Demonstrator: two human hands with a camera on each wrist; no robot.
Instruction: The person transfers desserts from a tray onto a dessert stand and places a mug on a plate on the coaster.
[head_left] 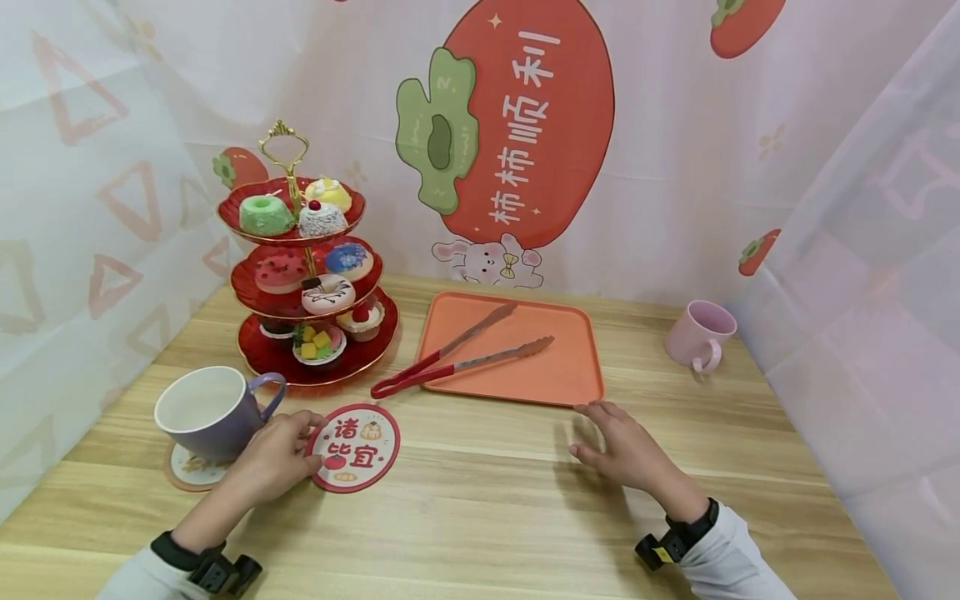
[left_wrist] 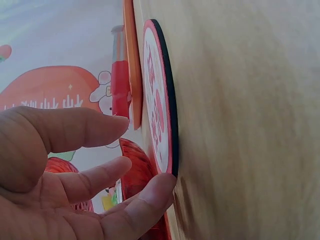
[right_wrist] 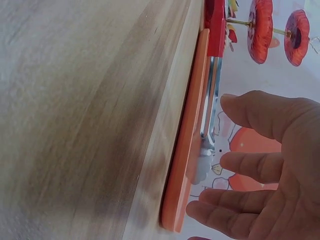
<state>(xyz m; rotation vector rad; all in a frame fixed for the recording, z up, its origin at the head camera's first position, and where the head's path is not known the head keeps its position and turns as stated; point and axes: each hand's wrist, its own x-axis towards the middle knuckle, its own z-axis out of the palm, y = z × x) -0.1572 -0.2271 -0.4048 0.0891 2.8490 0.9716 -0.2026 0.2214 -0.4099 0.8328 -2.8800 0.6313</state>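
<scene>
My left hand (head_left: 283, 457) is at the left edge of a round, red-rimmed coaster (head_left: 356, 448) lying on the table. In the left wrist view a fingertip (left_wrist: 165, 187) touches the coaster's edge, while the thumb stays apart from it. My right hand (head_left: 626, 446), fingers spread and holding nothing, is by the front right corner of an orange tray (head_left: 570, 358). Red-handled metal tongs (head_left: 420, 375) lie spread across the tray, their handle end past its front left edge. Beside my left hand a purple cup (head_left: 217, 433) stands on another coaster (head_left: 183, 468).
A three-tier red stand (head_left: 352, 364) with several toy-like cakes and doughnuts is at the back left. A pink mug (head_left: 693, 337) stands at the back right. Printed cloth (head_left: 645, 167) hangs behind and at both sides of the wooden table (head_left: 465, 508).
</scene>
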